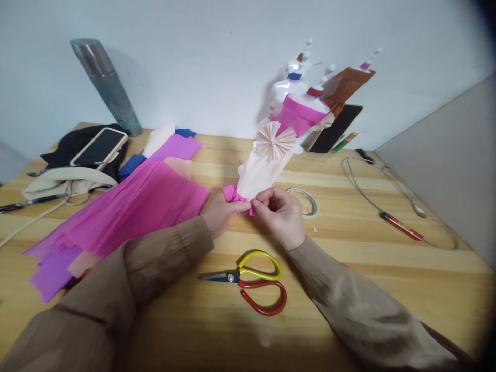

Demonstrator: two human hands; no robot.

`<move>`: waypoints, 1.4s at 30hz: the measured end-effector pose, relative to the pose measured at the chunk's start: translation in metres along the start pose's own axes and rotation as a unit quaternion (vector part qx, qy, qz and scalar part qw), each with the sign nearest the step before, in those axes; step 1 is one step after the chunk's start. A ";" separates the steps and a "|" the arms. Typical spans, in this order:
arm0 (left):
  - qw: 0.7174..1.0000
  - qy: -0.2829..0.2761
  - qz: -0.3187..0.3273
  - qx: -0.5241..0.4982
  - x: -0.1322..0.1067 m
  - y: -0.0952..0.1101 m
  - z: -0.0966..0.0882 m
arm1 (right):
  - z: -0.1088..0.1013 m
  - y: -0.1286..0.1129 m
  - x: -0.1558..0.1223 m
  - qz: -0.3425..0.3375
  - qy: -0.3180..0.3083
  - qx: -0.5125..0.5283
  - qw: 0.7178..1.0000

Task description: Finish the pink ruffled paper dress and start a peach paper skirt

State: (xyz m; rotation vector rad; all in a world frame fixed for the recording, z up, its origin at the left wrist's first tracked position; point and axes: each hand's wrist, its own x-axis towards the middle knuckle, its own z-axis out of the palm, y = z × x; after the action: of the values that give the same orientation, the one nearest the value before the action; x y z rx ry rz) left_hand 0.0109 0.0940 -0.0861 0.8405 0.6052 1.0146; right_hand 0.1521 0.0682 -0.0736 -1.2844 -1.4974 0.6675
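My left hand [221, 213] pinches a gathered strip of magenta crepe paper [233, 194] at the lower end of a pale pink paper skirt [259, 171]. With thumb and forefinger closed, my right hand [284, 214] presses the same strip at its right part. The skirt belongs to a small dressed figure with a magenta bodice [296, 114] and a pleated cream rosette [274, 140]; it leans up towards the wall. Scissors [240, 279] with one yellow and one red handle lie nearer to me. A roll of white tape [315, 206] is partly behind my right hand.
Magenta and purple crepe paper sheets [147, 206] lie at left. Beyond them are a phone [101, 146], a cream cloth item [70, 183] and a tall grey-green bottle [112, 90]. Other dressed figures [346, 88] stand behind. A red pen-like tool [401, 226] with a cable lies right.
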 end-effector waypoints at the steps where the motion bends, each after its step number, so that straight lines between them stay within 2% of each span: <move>1: 1.000 -0.006 0.001 0.011 0.000 0.000 0.000 | 0.001 -0.001 0.000 0.011 -0.006 0.026 1.000; 5: 0.999 -0.004 -0.003 0.050 0.001 0.000 -0.001 | 0.001 -0.003 0.001 0.058 -0.026 0.102 0.993; 11: 0.997 0.049 -0.022 0.061 -0.001 0.001 0.003 | 0.001 -0.003 0.002 0.094 -0.019 0.123 0.988; 18: 0.997 0.065 -0.019 0.045 0.001 0.000 0.004 | -0.004 -0.007 0.003 0.082 -0.021 0.132 0.988; 22: 0.999 0.046 -0.022 0.020 0.000 0.003 0.005 | -0.009 -0.007 0.002 0.075 -0.008 0.109 0.991; 28: 1.000 -0.009 -0.011 -0.002 0.000 0.008 0.006 | -0.007 -0.008 -0.002 0.091 -0.061 0.036 0.993; 38: 1.000 -0.001 -0.020 -0.007 0.001 0.002 0.000 | -0.001 -0.005 -0.005 0.025 -0.057 0.026 0.998; 42: 0.999 -0.010 -0.026 -0.020 0.001 0.003 -0.006 | -0.002 -0.003 -0.005 0.033 -0.046 0.028 0.998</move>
State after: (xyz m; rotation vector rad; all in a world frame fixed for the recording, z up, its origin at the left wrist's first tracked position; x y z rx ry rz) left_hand 0.0054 0.0981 -0.0867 0.7948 0.5846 0.9681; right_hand 0.1520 0.0618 -0.0717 -1.2788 -1.5054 0.8161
